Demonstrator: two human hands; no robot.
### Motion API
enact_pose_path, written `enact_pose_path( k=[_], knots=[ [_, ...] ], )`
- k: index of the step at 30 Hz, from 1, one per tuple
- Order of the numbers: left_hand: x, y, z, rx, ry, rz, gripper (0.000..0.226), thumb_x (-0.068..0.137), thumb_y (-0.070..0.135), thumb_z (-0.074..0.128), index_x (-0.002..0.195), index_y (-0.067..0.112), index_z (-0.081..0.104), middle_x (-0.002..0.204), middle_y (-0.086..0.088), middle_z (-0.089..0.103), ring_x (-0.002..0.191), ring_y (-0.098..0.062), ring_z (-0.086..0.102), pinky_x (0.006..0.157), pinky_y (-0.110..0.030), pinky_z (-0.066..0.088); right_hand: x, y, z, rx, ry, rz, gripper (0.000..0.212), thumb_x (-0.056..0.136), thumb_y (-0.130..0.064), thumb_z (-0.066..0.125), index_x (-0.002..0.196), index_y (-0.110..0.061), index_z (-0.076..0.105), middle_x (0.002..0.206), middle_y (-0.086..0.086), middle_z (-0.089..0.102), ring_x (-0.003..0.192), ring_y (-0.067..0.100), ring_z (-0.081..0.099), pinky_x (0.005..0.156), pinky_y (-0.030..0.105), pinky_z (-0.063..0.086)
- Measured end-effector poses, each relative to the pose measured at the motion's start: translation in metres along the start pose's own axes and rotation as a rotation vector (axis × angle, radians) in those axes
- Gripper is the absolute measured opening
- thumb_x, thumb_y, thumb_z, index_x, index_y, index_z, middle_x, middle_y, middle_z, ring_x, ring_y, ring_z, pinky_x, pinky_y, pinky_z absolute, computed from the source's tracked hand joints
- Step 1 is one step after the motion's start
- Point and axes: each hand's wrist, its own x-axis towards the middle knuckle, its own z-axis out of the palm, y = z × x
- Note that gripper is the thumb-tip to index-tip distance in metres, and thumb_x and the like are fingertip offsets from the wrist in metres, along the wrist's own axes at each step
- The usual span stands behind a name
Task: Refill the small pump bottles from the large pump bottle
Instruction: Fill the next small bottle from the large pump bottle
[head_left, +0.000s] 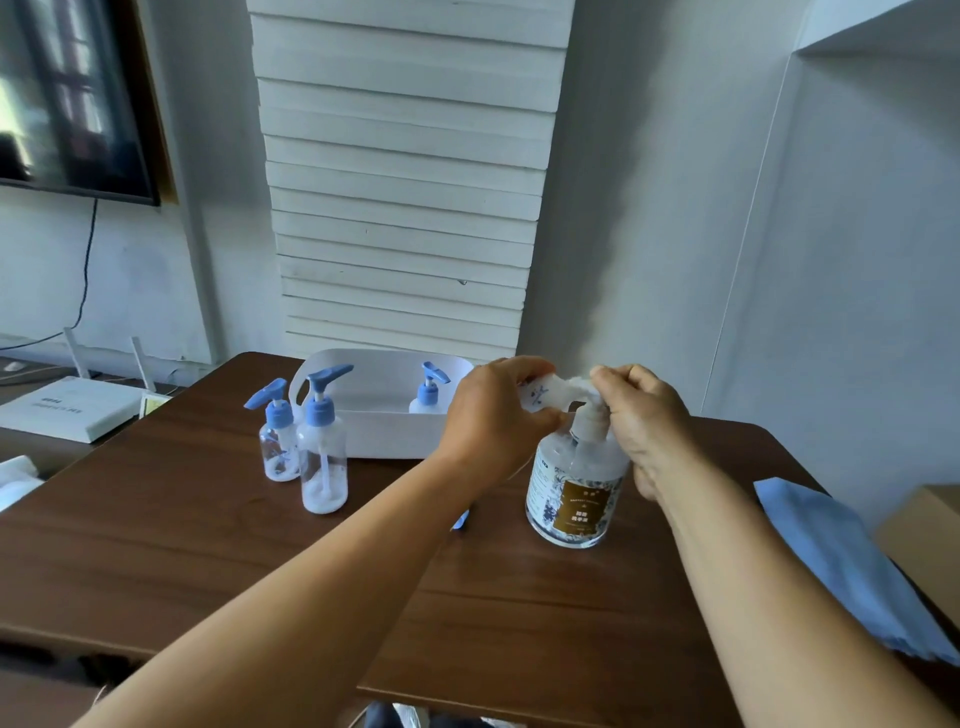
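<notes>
The large clear pump bottle (574, 493) with a brown label stands on the brown table (208, 545). My right hand (647, 421) is closed over its white pump head. My left hand (493, 415) holds a small clear bottle (540, 391) tilted on its side, its mouth against the pump nozzle; this bottle carries no pump. Two small bottles with blue pumps (279, 434) (322, 457) stand upright at the left, each with a little white liquid at the bottom. A third small bottle (428, 395) stands inside the white basket (384, 431).
A blue piece (461, 519), partly hidden under my left forearm, lies on the table. A blue cloth (841, 561) lies at the right edge beside a cardboard box (930, 535). A white box (72, 408) sits off the table's left side.
</notes>
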Motion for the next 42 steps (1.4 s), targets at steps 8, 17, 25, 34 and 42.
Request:
enact_pose_path(
  k=[8,17,25,34,42],
  knots=[
    [0.003,0.006,-0.004,0.008,0.016,0.028,0.048,0.072,0.027,0.077,0.118,0.026,0.062,0.111,0.007,0.067,0.099,-0.010,0.059,0.082,-0.020,0.044,0.004,-0.007,-0.006,0.014,-0.017,0.001,0.019,0.089,-0.030,0.056,0.075,-0.018,0.057,0.081,0.000,0.061,0.082,0.018,0.057,0.074,0.033,0.048],
    [0.001,0.003,-0.001,-0.003,0.002,0.023,0.049,0.073,0.027,0.077,0.120,0.025,0.060,0.113,0.006,0.065,0.102,-0.009,0.058,0.084,-0.018,0.042,-0.001,-0.005,-0.004,0.022,-0.020,0.015,0.020,0.090,-0.032,0.056,0.078,-0.017,0.058,0.081,-0.001,0.061,0.082,0.016,0.056,0.069,0.029,0.044],
    [-0.001,-0.004,-0.004,-0.060,0.004,-0.021,0.043,0.076,0.024,0.074,0.117,0.024,0.060,0.107,0.006,0.064,0.096,-0.009,0.057,0.079,-0.017,0.041,-0.006,-0.013,-0.005,-0.003,0.022,0.015,0.031,0.094,-0.042,0.050,0.077,-0.017,0.057,0.079,0.000,0.060,0.077,0.013,0.054,0.061,0.027,0.041],
    [-0.003,-0.005,-0.002,-0.243,-0.097,-0.090,0.042,0.082,0.026,0.069,0.123,0.025,0.057,0.110,0.003,0.065,0.097,-0.012,0.061,0.092,-0.029,0.050,-0.010,-0.015,-0.007,0.011,0.036,0.044,0.036,0.096,-0.044,0.047,0.074,-0.017,0.058,0.078,-0.001,0.060,0.075,0.010,0.052,0.072,0.029,0.038],
    [-0.009,-0.003,-0.007,-0.405,-0.114,-0.103,0.034,0.087,0.024,0.063,0.121,0.020,0.059,0.097,0.007,0.063,0.084,-0.005,0.060,0.070,-0.008,0.047,-0.014,-0.018,-0.005,-0.010,0.015,0.051,0.029,0.094,-0.042,0.050,0.081,-0.019,0.062,0.087,-0.001,0.063,0.084,0.015,0.056,0.073,0.030,0.041]
  ],
)
